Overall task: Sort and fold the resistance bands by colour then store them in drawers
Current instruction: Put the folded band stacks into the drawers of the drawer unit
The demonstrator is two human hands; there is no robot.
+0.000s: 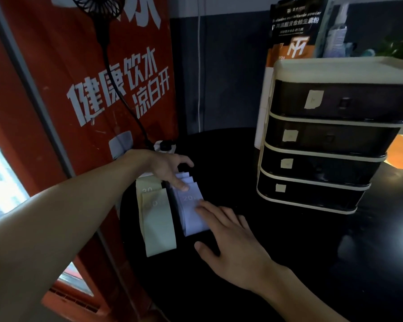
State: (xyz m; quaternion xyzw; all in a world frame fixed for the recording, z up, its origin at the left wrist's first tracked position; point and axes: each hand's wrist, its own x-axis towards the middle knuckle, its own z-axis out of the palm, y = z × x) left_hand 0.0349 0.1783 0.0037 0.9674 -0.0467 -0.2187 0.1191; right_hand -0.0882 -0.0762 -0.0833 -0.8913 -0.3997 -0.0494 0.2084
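Reaching across from the left, the left hand (166, 169) is bent at the wrist, its thumb pressed on the far end of the pale lilac flat resistance bands (191, 206) stacked on the black round tabletop (289, 252). The right hand (233, 238) is laid palm-down, fingers (206, 209) spread over their near edge. Pale yellow flat bands (157, 219) lie just beside them.

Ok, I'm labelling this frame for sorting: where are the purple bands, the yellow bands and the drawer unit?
purple bands (192, 217): head view, flat middle of the top band.
yellow bands (159, 226): head view, middle of the front band.
drawer unit (330, 102): head view, front of the top drawer.
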